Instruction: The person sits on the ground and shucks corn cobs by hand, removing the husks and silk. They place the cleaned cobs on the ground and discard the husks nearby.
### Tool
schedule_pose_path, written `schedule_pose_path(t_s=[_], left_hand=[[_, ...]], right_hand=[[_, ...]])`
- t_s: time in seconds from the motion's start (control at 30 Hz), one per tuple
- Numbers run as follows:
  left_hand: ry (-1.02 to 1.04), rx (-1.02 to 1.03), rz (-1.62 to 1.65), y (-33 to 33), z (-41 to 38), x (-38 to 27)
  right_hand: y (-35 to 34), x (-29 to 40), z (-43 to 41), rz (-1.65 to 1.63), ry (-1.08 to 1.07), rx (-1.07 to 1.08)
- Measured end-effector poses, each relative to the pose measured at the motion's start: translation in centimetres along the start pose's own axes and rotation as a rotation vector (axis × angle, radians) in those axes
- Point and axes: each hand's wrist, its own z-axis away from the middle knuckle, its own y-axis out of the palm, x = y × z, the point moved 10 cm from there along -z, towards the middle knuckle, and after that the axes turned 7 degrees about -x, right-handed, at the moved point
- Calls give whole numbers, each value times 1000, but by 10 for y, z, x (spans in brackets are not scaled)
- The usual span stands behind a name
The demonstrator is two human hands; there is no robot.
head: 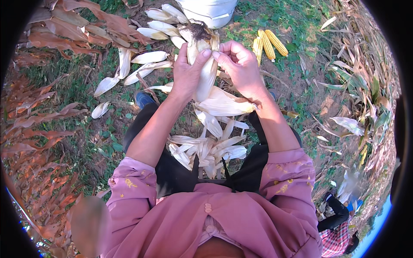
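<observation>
An ear of corn in pale dry husk [206, 79] is held up in front of me, its dark dried silk [199, 31] at the far end. My left hand [188, 69] grips the ear from the left, thumb pressed along the husk. With thumb and fingers, my right hand [240, 66] pinches a strip of husk at the ear's right side. Kernels do not show on this ear. Below the hands lie loose husks [222, 101], and a larger heap of stripped husks [206, 150] rests on the ground between my legs.
Bare yellow corn cobs [267, 44] lie on the ground at upper right. Several husked ears [161, 27] sit left of a white sack [208, 14]. Dry corn stalks [64, 29] stand along the left. Another person [337, 233] is at lower right, beside dry stalks [364, 80].
</observation>
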Motion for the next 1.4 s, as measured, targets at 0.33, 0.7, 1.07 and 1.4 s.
schedule_pose_path(t_s=[0.33,0.7,1.07,1.4], left_hand=[[-119,-95,209,-24,-21,-1],[-25,-126,164,-35,-24,-18],[-37,-37,158,-23,-19,-7],[-171,-72,214,-34,-26,7]], right_hand=[[91,-26,108,519,-111,932],[71,-19,76,593,17,517],[32,38,30,429,-478,99],[109,-49,149,821,-356,1063]])
